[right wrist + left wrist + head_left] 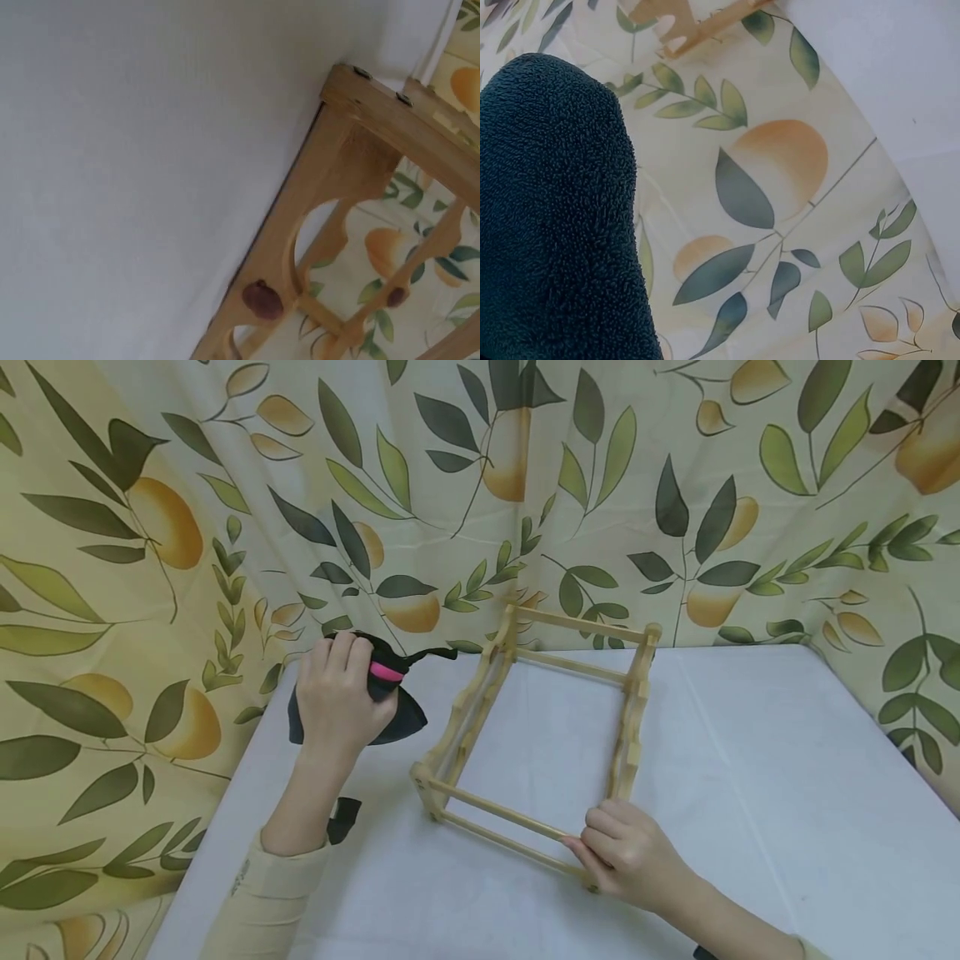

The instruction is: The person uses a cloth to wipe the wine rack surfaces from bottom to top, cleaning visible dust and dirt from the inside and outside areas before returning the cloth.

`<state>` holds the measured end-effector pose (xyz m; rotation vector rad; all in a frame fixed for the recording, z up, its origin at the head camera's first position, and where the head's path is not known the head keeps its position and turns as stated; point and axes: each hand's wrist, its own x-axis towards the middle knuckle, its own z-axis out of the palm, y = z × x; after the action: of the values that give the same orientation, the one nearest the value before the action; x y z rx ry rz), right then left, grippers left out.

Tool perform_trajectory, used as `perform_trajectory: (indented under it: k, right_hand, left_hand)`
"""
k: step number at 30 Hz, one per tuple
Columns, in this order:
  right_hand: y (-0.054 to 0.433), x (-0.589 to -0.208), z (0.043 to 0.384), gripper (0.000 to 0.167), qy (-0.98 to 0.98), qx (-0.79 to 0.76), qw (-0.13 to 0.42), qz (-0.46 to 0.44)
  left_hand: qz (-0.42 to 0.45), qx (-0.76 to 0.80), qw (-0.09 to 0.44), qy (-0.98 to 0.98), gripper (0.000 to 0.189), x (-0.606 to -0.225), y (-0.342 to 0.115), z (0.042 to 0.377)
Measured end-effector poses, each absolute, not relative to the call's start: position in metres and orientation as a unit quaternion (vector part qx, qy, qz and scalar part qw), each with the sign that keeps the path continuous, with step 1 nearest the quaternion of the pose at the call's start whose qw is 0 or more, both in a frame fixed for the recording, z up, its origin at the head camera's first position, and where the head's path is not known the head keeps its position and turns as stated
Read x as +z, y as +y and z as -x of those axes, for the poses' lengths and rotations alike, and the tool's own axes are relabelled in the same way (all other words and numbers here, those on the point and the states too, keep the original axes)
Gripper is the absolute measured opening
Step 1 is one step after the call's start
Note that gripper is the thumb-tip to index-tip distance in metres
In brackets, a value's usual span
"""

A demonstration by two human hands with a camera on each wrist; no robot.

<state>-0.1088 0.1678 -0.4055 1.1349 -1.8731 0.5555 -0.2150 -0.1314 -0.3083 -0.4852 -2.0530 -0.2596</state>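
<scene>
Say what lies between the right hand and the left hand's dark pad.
In the head view, white tablecloth and part of the scalloped wooden rack lie between; the right hand grips the rack.

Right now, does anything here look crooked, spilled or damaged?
The wooden rack looks askew: its end rails slant against the back edge of the white tabletop. I see no spill or obvious damage.
</scene>
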Motion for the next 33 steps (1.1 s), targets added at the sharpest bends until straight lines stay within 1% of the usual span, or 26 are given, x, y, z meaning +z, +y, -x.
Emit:
perform_trajectory:
  k: [4, 7, 10, 13, 16, 21, 24, 27, 33]
  right_hand:
    - [0.166, -0.407, 0.108, 0.045, -0.757, 0.21, 0.426, -0.449]
    - [0.17, -0.41, 0.108, 0.043, -0.765, 0.205, 0.405, -0.456]
    - [0.179, -0.41, 0.111, 0.041, -0.764, 0.19, 0.381, -0.485]
    - [0.191, -0.408, 0.119, 0.045, -0.745, 0.186, 0.364, -0.528]
    - [0.207, -0.404, 0.132, 0.05, -0.726, 0.184, 0.369, -0.551]
    - [0.238, -0.4, 0.165, 0.045, -0.731, 0.148, 0.398, -0.534]
    - [0.256, -0.402, 0.184, 0.046, -0.74, 0.124, 0.392, -0.533]
    - [0.271, -0.406, 0.198, 0.05, -0.747, 0.104, 0.374, -0.54]
    - [0.284, -0.416, 0.223, 0.052, -0.736, 0.1, 0.354, -0.569]
  left_hand:
    - [0.199, -0.113, 0.487, -0.843, 0.03, -0.309, -0.131, 0.215]
    - [0.199, -0.111, 0.487, -0.843, 0.03, -0.31, -0.131, 0.215]
    - [0.2, -0.11, 0.488, -0.843, 0.029, -0.31, -0.132, 0.214]
    - [0.199, -0.106, 0.487, -0.844, 0.029, -0.309, -0.132, 0.213]
    - [0.197, -0.104, 0.487, -0.844, 0.028, -0.309, -0.132, 0.212]
    - [0.192, -0.105, 0.486, -0.846, 0.028, -0.309, -0.134, 0.21]
    - [0.194, -0.109, 0.482, -0.847, 0.028, -0.31, -0.135, 0.209]
    - [0.194, -0.109, 0.48, -0.848, 0.028, -0.311, -0.135, 0.209]
    - [0.195, -0.114, 0.479, -0.848, 0.028, -0.312, -0.136, 0.207]
